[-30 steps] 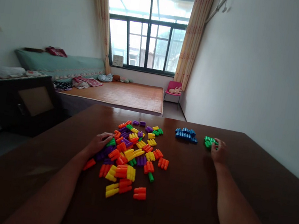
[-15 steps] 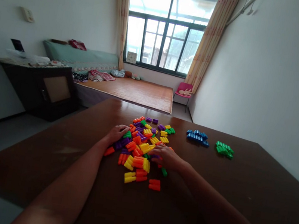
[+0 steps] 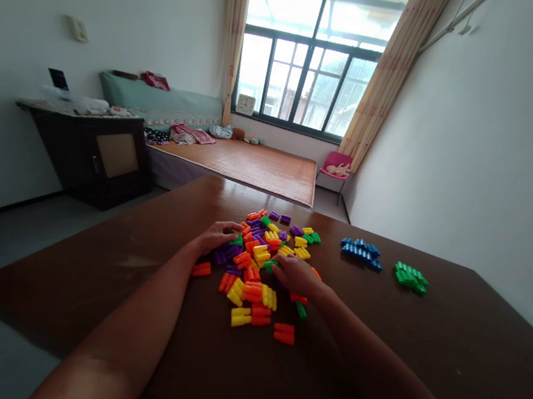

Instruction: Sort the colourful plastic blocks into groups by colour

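Observation:
A loose heap of orange, yellow, purple and green plastic pieces [image 3: 252,294] lies on the dark table [image 3: 139,233]. At the heap's left edge is my left hand [image 3: 216,235], its fingers reaching over a green piece [image 3: 238,240]; whether it grips that piece is unclear. My right hand [image 3: 296,274] is at the heap's right side, thumb and fingertips closed on a green piece [image 3: 270,265]. To the right sit a blue group of pieces [image 3: 362,252] and, farther right, a green group [image 3: 410,277].
Beyond the table stand a bed [image 3: 262,165] with a woven mat, a pink chair [image 3: 336,165] holding a soft toy, and a dark cabinet [image 3: 86,151] at the left. A window [image 3: 305,84] is behind.
The view has shifted slightly, moving the scene rightward. My right hand has moved a little farther into the heap and closed on a green piece. My left hand remains at the left edge.

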`<move>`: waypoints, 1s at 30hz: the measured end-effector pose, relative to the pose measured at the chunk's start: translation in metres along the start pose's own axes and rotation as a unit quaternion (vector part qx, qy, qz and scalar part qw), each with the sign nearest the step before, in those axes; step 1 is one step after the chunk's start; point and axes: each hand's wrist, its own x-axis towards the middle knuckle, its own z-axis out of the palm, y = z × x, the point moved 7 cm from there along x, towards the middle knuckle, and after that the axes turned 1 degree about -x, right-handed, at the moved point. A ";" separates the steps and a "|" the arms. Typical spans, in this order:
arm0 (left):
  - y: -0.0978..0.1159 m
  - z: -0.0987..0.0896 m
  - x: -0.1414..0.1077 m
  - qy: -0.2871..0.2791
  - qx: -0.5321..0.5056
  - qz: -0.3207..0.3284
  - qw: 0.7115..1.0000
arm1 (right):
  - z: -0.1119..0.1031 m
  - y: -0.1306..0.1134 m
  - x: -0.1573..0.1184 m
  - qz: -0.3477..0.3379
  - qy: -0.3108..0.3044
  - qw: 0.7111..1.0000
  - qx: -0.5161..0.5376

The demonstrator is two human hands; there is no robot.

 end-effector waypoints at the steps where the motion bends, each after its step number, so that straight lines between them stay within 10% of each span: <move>1: -0.001 -0.002 0.000 0.010 -0.004 -0.001 1.000 | 0.000 0.006 0.001 0.013 0.006 0.999 0.038; 7: -0.001 -0.004 0.002 0.038 0.021 -0.001 0.999 | -0.025 0.048 -0.006 0.047 0.047 0.962 0.266; 14: 0.007 -0.007 0.003 0.043 0.099 -0.007 0.994 | -0.083 0.171 -0.088 0.197 0.106 0.904 0.365; 22: 0.019 -0.007 -0.001 0.052 0.174 -0.026 0.983 | -0.091 0.322 -0.238 0.472 0.106 0.852 0.201; 30: 0.029 -0.006 -0.004 0.060 0.184 -0.036 0.980 | -0.104 0.344 -0.260 0.541 0.204 0.815 -0.023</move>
